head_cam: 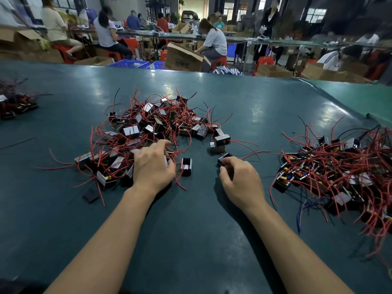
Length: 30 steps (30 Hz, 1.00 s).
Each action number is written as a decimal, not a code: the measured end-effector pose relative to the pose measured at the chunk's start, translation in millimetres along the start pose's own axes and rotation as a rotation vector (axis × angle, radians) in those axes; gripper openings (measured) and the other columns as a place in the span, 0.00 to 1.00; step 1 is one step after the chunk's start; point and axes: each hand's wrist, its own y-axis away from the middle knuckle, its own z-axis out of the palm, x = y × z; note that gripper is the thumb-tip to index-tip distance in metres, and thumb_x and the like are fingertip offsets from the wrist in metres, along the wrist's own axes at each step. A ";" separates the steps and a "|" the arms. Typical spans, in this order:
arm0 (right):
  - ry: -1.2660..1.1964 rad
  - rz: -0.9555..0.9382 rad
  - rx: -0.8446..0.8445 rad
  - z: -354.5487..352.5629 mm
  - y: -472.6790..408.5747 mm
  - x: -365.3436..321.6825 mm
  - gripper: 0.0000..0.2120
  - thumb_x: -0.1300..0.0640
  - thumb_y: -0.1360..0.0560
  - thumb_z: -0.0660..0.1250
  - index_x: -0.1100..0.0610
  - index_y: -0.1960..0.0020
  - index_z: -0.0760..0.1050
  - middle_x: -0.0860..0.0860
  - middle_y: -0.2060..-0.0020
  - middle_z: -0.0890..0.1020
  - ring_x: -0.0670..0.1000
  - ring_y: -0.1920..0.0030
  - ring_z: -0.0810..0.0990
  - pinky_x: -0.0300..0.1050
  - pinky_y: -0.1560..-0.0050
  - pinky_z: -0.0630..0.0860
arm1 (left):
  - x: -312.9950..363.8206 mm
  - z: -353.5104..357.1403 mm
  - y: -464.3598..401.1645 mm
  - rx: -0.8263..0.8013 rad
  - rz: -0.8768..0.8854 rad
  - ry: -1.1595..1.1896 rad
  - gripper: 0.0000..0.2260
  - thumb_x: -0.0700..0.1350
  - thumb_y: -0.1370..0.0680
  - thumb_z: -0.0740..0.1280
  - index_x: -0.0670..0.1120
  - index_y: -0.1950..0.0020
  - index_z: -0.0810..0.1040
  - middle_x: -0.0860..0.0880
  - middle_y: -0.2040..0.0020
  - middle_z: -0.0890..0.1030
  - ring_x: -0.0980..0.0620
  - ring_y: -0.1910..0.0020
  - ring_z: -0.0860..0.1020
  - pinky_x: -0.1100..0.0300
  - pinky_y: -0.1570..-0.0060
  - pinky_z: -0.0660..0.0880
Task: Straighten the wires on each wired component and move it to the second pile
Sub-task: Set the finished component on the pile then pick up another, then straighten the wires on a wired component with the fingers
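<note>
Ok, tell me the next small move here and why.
Probably lift the component clear of the table: the right hand already pinches it, its red wires trailing bent. The left hand rests on the central pile.

Table is showing dark teal, going lighter green at the far right corner. Middle pile: black component bodies with silver-grey faces, wires running mostly red, a few black. Right-edge pile: same black bodies, red wires dominating, yellow spots showing on some, one blue wire trailing toward the near edge. Small heap at the far left edge is reading black with dark red wires. Loose component between the hands is showing black with a light stripe.
</note>
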 end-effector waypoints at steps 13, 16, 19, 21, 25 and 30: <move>-0.207 0.071 0.008 -4.7 -4.6 1.1 0.07 0.57 0.23 0.66 0.52 0.46 0.80 0.46 0.59 0.82 0.51 0.54 0.80 0.52 0.48 0.77 | 5.1 -17.6 0.7 0.472 0.156 0.198 0.07 0.36 0.26 0.71 0.39 0.49 0.79 0.43 0.53 0.81 0.43 0.54 0.80 0.45 0.52 0.77; -0.225 0.076 0.036 -5.7 -4.0 0.5 0.07 0.58 0.23 0.66 0.52 0.47 0.80 0.44 0.60 0.81 0.49 0.55 0.80 0.49 0.49 0.77 | 10.4 -22.1 4.6 0.574 0.349 0.242 0.08 0.33 0.27 0.70 0.36 0.49 0.79 0.41 0.52 0.80 0.40 0.49 0.80 0.42 0.50 0.77; -0.331 0.069 0.055 -9.5 -3.4 -1.7 0.07 0.56 0.22 0.67 0.54 0.45 0.79 0.42 0.59 0.81 0.41 0.57 0.79 0.35 0.55 0.75 | 24.2 -15.5 13.0 0.497 0.553 0.359 0.18 0.32 0.30 0.72 0.37 0.41 0.74 0.38 0.47 0.77 0.42 0.45 0.77 0.45 0.45 0.77; -0.609 0.111 -0.061 -12.4 -2.5 -7.6 0.07 0.55 0.22 0.67 0.53 0.44 0.78 0.49 0.55 0.83 0.42 0.59 0.81 0.37 0.59 0.78 | 34.5 -9.7 17.6 0.399 0.642 0.444 0.24 0.32 0.30 0.73 0.39 0.37 0.70 0.37 0.43 0.75 0.43 0.41 0.75 0.48 0.41 0.75; -1.094 0.210 -0.285 -10.2 -0.7 -19.0 0.12 0.56 0.24 0.67 0.54 0.41 0.76 0.50 0.59 0.85 0.46 0.62 0.83 0.40 0.66 0.78 | 48.2 1.8 24.1 0.136 0.738 0.544 0.31 0.33 0.31 0.72 0.39 0.30 0.64 0.36 0.34 0.71 0.43 0.32 0.71 0.46 0.36 0.73; -1.220 0.348 -0.238 -9.5 -3.1 -18.4 0.05 0.64 0.24 0.67 0.59 0.49 0.78 0.55 0.63 0.85 0.50 0.66 0.83 0.41 0.69 0.79 | 43.9 3.7 24.5 0.135 0.615 0.504 0.28 0.38 0.28 0.73 0.37 0.30 0.68 0.40 0.32 0.72 0.42 0.34 0.73 0.42 0.38 0.73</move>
